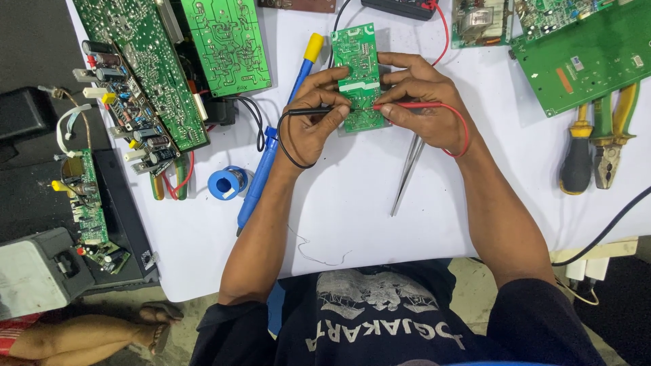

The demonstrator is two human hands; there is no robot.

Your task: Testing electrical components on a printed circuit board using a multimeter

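Note:
A small green circuit board (357,57) lies solder side up on the white table (352,203). My left hand (313,118) grips a black test probe (308,111) and presses its tip onto the board's lower part. Opposite it, my right hand (422,102) pinches a red test probe (417,105) whose tip also touches the board. Both hands' fingers steady the board's edges. The red lead (464,129) loops around my right wrist and the black lead (283,146) curls below my left hand.
A blue soldering iron with a yellow end (271,146) and a solder spool (227,183) lie to the left. Metal tweezers (405,176) lie below the board. Large green boards (146,74) are at the left, another board (586,54), pliers (614,132) and a screwdriver (578,159) at the right.

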